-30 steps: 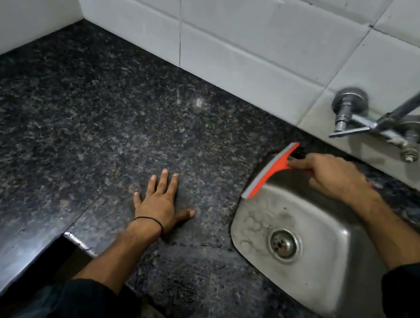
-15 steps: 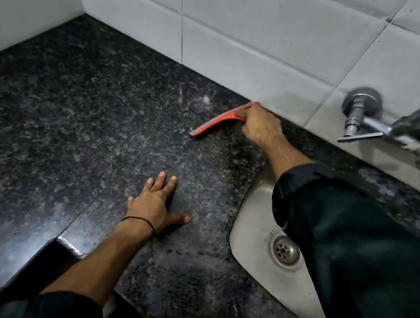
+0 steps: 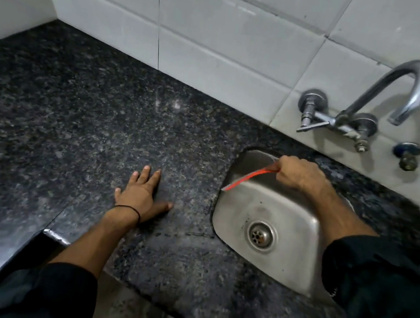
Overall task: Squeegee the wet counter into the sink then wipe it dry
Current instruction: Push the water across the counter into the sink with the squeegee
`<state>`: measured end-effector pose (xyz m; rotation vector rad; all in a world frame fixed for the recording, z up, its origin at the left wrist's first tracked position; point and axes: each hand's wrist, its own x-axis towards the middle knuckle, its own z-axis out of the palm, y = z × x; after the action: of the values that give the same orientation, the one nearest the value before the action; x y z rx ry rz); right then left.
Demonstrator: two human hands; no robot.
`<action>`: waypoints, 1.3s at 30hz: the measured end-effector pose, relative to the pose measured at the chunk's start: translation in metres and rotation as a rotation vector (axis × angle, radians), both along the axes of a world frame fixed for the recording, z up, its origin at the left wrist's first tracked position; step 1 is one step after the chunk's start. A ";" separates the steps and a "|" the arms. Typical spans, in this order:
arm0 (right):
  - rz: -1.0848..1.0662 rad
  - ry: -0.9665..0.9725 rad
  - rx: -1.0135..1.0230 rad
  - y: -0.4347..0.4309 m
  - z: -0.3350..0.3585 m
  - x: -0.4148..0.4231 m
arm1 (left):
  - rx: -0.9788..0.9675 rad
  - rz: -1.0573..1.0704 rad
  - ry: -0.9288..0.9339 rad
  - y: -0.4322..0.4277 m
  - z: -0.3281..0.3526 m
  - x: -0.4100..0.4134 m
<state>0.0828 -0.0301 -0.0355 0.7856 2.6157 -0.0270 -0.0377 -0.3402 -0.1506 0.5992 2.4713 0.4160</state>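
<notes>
Now that the right hand, fist clenched on the red squeegee, has swept back from the far wall, the blade hangs over the sink; left hand stays flat, fingers spread, on the counter.

Left hand: palm down, fingers spread flat, arm extended forward, a thin dark band at the wrist. Right hand: closed in a fist-like grip, forearm angled inward, dark sleeve pushed up.
</notes>
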 end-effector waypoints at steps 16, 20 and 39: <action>0.658 0.182 -0.182 -0.242 -0.021 -0.059 | -0.003 0.570 0.294 -0.216 -0.027 0.084; 0.753 0.185 -0.180 -0.303 -0.044 -0.076 | -0.046 0.486 0.260 -0.237 -0.036 0.090; 0.709 -0.140 0.228 -0.099 -0.013 0.076 | 0.202 0.229 0.323 -0.151 -0.006 0.117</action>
<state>0.1588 -0.1295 -0.0484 -0.1091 2.6361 0.5108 0.0793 -0.4911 -0.1567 0.4958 2.8430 0.7146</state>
